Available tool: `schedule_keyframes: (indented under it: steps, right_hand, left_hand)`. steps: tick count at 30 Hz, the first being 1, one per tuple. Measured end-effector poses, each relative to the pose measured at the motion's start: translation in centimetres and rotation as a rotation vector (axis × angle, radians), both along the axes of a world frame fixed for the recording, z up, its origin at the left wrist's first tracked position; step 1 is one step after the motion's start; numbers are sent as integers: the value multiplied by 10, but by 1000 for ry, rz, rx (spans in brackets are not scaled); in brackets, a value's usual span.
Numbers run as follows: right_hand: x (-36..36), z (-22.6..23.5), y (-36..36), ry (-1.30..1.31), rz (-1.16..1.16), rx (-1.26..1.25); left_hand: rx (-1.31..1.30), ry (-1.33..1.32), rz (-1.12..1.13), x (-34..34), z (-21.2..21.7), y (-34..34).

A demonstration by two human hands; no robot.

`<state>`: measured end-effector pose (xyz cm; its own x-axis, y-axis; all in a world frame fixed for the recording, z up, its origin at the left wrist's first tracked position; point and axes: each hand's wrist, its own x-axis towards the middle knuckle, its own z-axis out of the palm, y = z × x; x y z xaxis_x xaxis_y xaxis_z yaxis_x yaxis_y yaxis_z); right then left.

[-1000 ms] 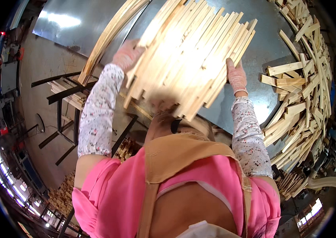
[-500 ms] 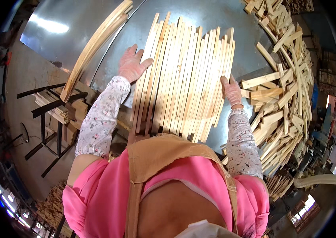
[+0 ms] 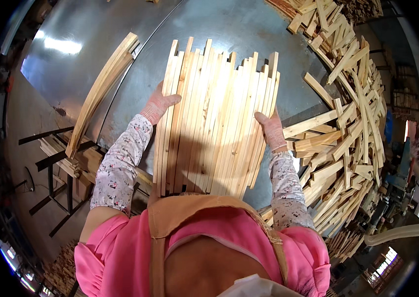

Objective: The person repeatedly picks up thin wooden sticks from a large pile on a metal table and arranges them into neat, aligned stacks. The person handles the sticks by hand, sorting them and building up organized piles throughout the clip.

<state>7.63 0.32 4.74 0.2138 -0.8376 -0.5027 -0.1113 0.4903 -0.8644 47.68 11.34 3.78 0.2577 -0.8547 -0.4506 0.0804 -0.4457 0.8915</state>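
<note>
A wide row of pale wooden strips [image 3: 209,123] lies side by side in front of my body, their far ends uneven. My left hand [image 3: 158,105], in a pinkish glove, is closed on the row's left edge, its thumb on top and its fingers hidden at the outer side. On the opposite edge my right hand [image 3: 270,129], gloved alike, holds with its thumb over the top and its fingers mostly out of sight. A shadow falls across the near half of the strips.
The row is over a grey metal table [image 3: 219,29] with a seam. A few longer strips [image 3: 103,91] lie across its left edge. On the right is a jumbled heap of wood pieces [image 3: 353,123]. A black metal stand [image 3: 58,183] with wood stands lower left.
My left hand's spread fingers have curled round the row's left edge, and my right thumb has come over its right edge. The whole view has shifted, with the strips appearing lower and further left.
</note>
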Motion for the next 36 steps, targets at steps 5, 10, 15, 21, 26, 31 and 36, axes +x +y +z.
schedule_keyframes:
  steps: [5, 10, 15, 21, 26, 31, 36]
  right_hand:
    - [-4, 66, -3, 38, 64, -294]
    - [12, 211, -24, -116, -17, -692]
    - [25, 302, -25, -162, -129, -1126]
    - [3, 195, -9, -364, -164, -651]
    - [17, 115, 69, -59, 62, -646]
    - [30, 91, 202, 166, 53, -768]
    - [14, -14, 278, 1071, 643, -780]
  left_hand:
    - [-175, -103, -104, 11, 87, 1]
    - [-634, 20, -93, 45, 206, -32]
    - [-917, -34, -62, 81, 315, -74]
    - [-732, 355, -296, 114, 236, -39]
    - [-519, 746, -51, 113, 116, 8]
    - [-234, 783, -320, 113, 90, 82]
    - [-276, -1107, -666, 146, -17, 193]
